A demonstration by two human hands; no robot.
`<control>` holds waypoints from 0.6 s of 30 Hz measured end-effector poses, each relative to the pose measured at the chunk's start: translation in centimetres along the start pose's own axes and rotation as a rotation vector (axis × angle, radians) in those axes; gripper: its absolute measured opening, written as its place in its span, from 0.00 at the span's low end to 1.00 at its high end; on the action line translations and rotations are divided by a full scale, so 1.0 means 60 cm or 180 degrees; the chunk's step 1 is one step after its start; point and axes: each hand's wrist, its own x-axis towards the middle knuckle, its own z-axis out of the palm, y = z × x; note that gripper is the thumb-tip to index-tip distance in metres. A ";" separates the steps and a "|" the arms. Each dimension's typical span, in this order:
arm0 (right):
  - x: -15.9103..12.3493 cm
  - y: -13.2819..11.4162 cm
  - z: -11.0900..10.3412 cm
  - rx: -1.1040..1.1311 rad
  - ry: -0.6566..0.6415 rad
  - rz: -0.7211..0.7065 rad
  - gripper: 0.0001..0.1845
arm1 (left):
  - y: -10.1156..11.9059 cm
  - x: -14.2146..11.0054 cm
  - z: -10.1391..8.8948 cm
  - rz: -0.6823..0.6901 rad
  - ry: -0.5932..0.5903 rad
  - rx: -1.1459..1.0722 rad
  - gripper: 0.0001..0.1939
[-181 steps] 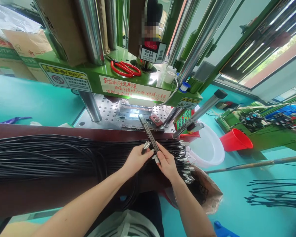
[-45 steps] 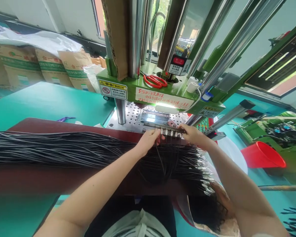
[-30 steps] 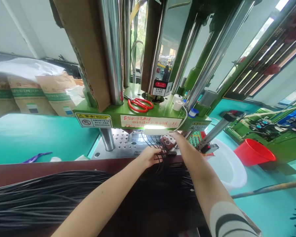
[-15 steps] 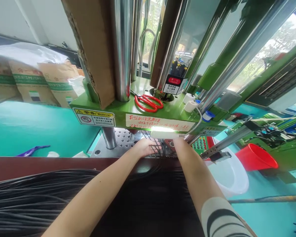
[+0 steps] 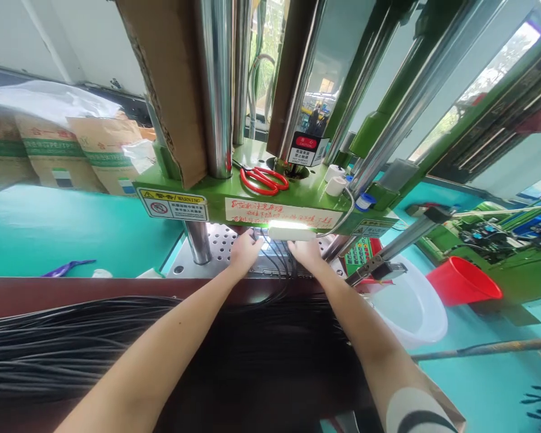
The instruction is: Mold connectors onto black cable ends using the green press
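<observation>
My left hand (image 5: 246, 249) and my right hand (image 5: 307, 252) both reach under the green press platen (image 5: 216, 201), over the perforated metal plate (image 5: 220, 240). Several thin black cables (image 5: 283, 270) run back between the two hands from the mould area toward me. The left hand's fingers are bent down and pressed together at the mould; what they hold is hidden. The right hand's fingertips are hidden beneath the lit lamp strip (image 5: 291, 233). A thick bundle of black cables (image 5: 72, 343) lies across the dark red bench (image 5: 72, 287) in front of me.
Red scissors (image 5: 262, 179) and small white rolls (image 5: 336, 180) lie on the platen, between chrome columns (image 5: 216, 90). A white basin (image 5: 410, 307) and a red bucket (image 5: 462, 285) stand at the right. Paper sacks (image 5: 54, 156) are stacked at the back left. A green button panel (image 5: 358, 252) sits beside the plate.
Six seconds ago both hands held a metal bar with cable ends above the bundle. They carried it forward to the press; since half a second ago they have pushed further under the platen.
</observation>
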 end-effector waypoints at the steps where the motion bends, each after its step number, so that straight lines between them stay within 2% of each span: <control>1: -0.004 -0.002 0.004 -0.0049 -0.0011 0.0007 0.16 | 0.001 -0.001 -0.002 0.0237 0.0097 0.0542 0.18; 3: -0.006 -0.004 0.011 -0.0058 -0.0030 0.0034 0.16 | 0.003 -0.003 -0.004 0.0594 0.0185 0.1517 0.19; 5: -0.003 -0.003 0.017 -0.0050 -0.0010 0.0058 0.17 | 0.006 -0.002 -0.003 0.0712 0.0172 0.1982 0.19; 12: 0.016 0.007 0.022 0.0102 0.0128 0.0055 0.15 | 0.004 0.011 0.001 0.0761 0.0128 0.2148 0.18; 18: 0.022 0.013 0.014 0.0113 0.0129 -0.0028 0.16 | 0.009 0.017 0.001 0.0671 0.0180 0.1896 0.18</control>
